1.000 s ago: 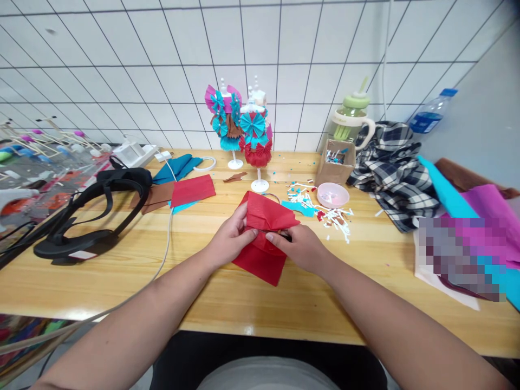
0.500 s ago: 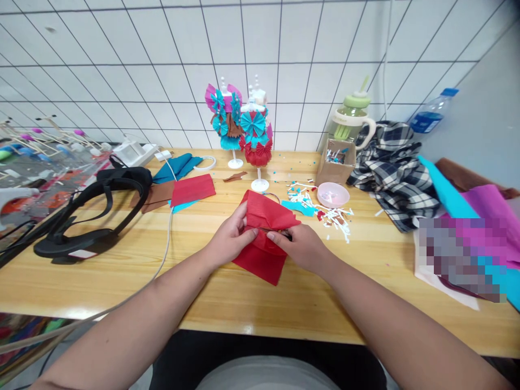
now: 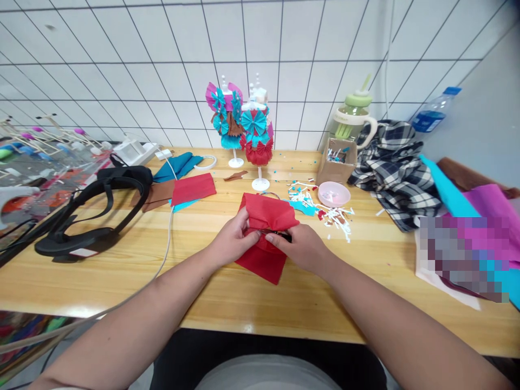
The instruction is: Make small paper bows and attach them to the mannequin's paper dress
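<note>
1. While both forearms reach in over the wooden table (image 3: 244, 311), the left hand (image 3: 231, 237) grips the red paper (image 3: 270, 210) along its left side, thumb in front, with some of its fingers hidden behind.
2. Opposite it, the right hand (image 3: 306, 244) is closed around a dark tool (image 3: 286, 236), most of which is hidden, and touches the paper's right edge; the two thumb tips are near each other.
3. Between the hands, the red paper is creased and bulging at the top, while a flat part slants down toward the person. Whether that part rests on the table, I cannot tell.
4. Well to the left lies a black headset (image 3: 101, 238); well to the right, coloured sheets (image 3: 483, 211) are heaped.
5. Beyond the paper, white clippings (image 3: 340, 218) are scattered beside a pink bowl (image 3: 333, 196), near a turquoise scrap (image 3: 304, 207).
6. Left of these, a red sheet (image 3: 194, 188) partly covers brown sheets (image 3: 156, 196).
7. Farther back, two small dress stands, one red and turquoise in front (image 3: 258, 130) and one partly behind it, stand upright; to the right are a cardboard box (image 3: 335, 170), a green-lidded cup (image 3: 357, 101) and a checked cloth (image 3: 390, 157).
8. Behind everything rises a white tiled wall (image 3: 300, 32).
</note>
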Action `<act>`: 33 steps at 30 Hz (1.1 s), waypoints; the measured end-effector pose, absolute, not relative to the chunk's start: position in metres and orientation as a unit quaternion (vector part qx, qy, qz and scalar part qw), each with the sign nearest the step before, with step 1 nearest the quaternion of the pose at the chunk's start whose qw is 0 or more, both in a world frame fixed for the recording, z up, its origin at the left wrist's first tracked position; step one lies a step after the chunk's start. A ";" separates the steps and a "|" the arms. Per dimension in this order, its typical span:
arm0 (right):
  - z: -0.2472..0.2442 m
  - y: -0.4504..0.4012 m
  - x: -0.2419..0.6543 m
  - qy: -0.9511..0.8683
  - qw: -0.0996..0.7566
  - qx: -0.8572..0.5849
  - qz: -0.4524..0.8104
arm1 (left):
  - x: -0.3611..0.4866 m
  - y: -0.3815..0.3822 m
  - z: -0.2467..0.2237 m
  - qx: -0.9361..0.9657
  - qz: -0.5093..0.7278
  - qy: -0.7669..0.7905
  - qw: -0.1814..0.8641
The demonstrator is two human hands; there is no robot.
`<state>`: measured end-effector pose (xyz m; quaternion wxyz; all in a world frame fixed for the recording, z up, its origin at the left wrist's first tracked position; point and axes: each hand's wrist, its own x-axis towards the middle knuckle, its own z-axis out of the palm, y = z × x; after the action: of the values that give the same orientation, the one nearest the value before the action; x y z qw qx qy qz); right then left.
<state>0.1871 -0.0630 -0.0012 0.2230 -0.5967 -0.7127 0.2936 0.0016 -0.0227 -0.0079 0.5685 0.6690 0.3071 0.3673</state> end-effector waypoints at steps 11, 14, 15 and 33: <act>-0.002 -0.062 0.187 -0.715 0.215 -0.601 0.286 | 0.003 -0.023 -0.010 0.687 0.355 0.308 0.553; -0.003 -0.061 0.187 -0.719 0.216 -0.594 0.290 | 0.001 -0.022 -0.013 0.698 0.346 0.321 0.539; -0.004 -0.061 0.187 -0.720 0.215 -0.593 0.290 | 0.000 -0.022 -0.014 0.703 0.339 0.329 0.532; -0.002 -0.062 0.187 -0.735 0.181 -0.601 0.255 | 0.002 -0.022 -0.012 0.705 0.294 0.341 0.548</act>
<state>0.1869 -0.0617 -0.0023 0.1812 -0.6015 -0.7351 0.2550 0.0023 -0.0222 -0.0119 0.5483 0.7049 0.3409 0.2938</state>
